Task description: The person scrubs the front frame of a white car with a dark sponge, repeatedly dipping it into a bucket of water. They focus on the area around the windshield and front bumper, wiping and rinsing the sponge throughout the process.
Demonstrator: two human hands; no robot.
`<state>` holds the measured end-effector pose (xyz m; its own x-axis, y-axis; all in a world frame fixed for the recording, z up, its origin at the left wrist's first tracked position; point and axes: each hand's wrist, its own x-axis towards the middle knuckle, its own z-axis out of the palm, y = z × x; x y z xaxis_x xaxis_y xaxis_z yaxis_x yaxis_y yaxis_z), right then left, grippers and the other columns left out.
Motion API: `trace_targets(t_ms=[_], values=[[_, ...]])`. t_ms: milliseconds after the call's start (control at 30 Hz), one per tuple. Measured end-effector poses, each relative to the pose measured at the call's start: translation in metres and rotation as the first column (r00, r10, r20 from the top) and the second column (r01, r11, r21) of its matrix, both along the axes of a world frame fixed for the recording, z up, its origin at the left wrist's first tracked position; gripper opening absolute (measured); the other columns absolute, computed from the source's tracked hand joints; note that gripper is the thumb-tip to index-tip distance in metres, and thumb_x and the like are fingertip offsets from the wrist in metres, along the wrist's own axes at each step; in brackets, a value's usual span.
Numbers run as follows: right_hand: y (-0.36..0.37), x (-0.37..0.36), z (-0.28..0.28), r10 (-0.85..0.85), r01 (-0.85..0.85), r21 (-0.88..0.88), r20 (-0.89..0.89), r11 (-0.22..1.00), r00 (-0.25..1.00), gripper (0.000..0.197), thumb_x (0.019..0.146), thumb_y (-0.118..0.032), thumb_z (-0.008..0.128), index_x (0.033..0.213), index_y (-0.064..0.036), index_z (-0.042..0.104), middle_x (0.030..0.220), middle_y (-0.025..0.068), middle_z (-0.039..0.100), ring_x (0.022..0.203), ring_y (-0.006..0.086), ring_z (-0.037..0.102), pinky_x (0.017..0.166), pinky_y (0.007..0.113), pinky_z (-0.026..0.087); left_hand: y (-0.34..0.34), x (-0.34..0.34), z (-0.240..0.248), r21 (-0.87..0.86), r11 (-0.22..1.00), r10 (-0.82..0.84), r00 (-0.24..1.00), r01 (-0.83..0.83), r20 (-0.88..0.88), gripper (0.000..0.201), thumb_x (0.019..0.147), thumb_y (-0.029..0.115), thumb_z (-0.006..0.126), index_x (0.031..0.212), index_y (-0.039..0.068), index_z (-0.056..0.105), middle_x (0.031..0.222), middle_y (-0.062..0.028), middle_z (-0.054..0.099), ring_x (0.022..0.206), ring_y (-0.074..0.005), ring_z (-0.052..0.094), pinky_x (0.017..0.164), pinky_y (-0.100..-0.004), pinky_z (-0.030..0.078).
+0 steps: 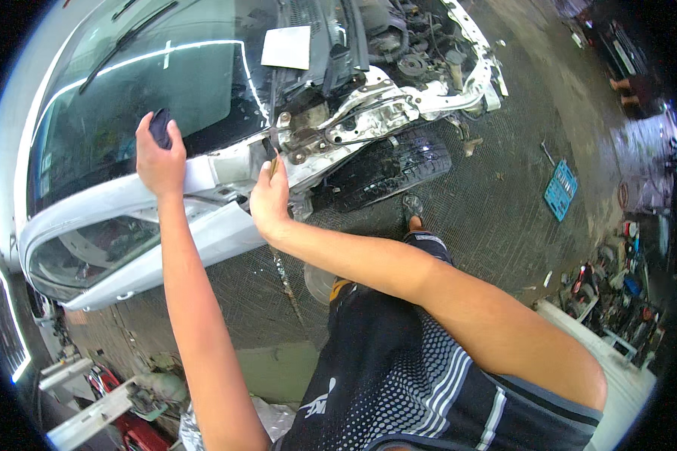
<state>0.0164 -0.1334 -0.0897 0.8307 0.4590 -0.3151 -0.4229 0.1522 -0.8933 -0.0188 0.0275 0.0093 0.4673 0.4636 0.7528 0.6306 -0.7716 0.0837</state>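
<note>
My left hand is raised in front of the windshield of a white car, its fingers and thumb closed around a small dark rounded piece whose kind I cannot make out. Close to the base of the windshield pillar, my right hand pinches a thin, brownish stick-like tool. The tool's tip points up toward the exposed metal hinge area and bodywork of the car. Whether the tip touches the car is hard to tell.
A white sheet lies on the windshield's lower part. Beyond it are the uncovered engine bay and a black tire. The car's side door stands at left. A blue tool case lies on the floor; cluttered tools are at right.
</note>
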Motion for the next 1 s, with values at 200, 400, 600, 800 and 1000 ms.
trace_targets(t_ms=[200,400,600,800,1000], values=[[0.030,-0.009,-0.012,-0.126,0.131,-0.033,0.117,0.991,0.985,0.057,0.108,-0.019,0.040,0.157,0.0049,0.023,0.162,0.0269,0.028,0.152,0.0396,0.024,0.126,0.044,0.018,-0.002,0.004,0.002,0.025,1.000,-0.007,1.000,0.007,-0.010,0.040,0.093,0.031,0.071,0.126,0.010,0.061,0.116,-0.0161,0.070,0.101,-0.0376,0.070,0.085,-0.0449,0.055],[0.032,-0.014,-0.026,-0.071,0.157,-0.182,0.406,0.971,0.911,0.066,0.105,-0.015,0.046,0.160,0.0035,0.014,0.162,0.0297,0.024,0.152,0.0411,0.023,0.125,0.054,0.013,-0.004,0.004,0.003,0.021,0.999,-0.026,0.999,0.027,-0.030,0.042,0.093,0.031,0.072,0.126,0.008,0.062,0.116,-0.0165,0.070,0.101,-0.0382,0.070,0.085,-0.0457,0.054],[-0.015,-0.031,-0.023,0.045,-0.045,0.036,-0.005,0.998,0.999,0.060,0.112,-0.028,0.034,0.160,0.0044,0.017,0.167,0.0224,0.019,0.156,0.0321,0.018,0.127,0.038,0.015,-0.001,0.003,0.003,0.008,0.998,-0.068,0.998,0.068,-0.014,0.042,0.093,0.032,0.073,0.125,0.006,0.062,0.116,-0.0175,0.070,0.099,-0.0383,0.070,0.084,-0.0447,0.055],[-0.060,-0.010,-0.001,0.165,-0.150,0.100,-0.167,0.984,0.972,0.057,0.110,-0.023,0.043,0.160,-0.0035,0.025,0.161,0.0237,0.035,0.150,0.0311,0.035,0.121,0.034,0.028,-0.003,0.002,0.003,-0.007,0.997,-0.075,0.997,0.075,-0.023,0.042,0.094,0.031,0.072,0.126,0.006,0.061,0.118,-0.0178,0.068,0.102,-0.0375,0.070,0.086,-0.0438,0.054],[-0.104,0.080,-0.021,-0.058,0.061,0.000,0.290,0.998,0.955,0.035,0.105,-0.014,0.050,0.137,-0.0029,0.060,0.088,0.0135,0.067,0.070,0.0145,0.058,0.069,0.031,0.050,-0.002,0.003,0.001,0.002,0.995,-0.103,0.995,0.103,-0.015,0.041,0.093,0.029,0.074,0.125,0.005,0.063,0.117,-0.0166,0.069,0.104,-0.0353,0.069,0.088,-0.0425,0.054]])
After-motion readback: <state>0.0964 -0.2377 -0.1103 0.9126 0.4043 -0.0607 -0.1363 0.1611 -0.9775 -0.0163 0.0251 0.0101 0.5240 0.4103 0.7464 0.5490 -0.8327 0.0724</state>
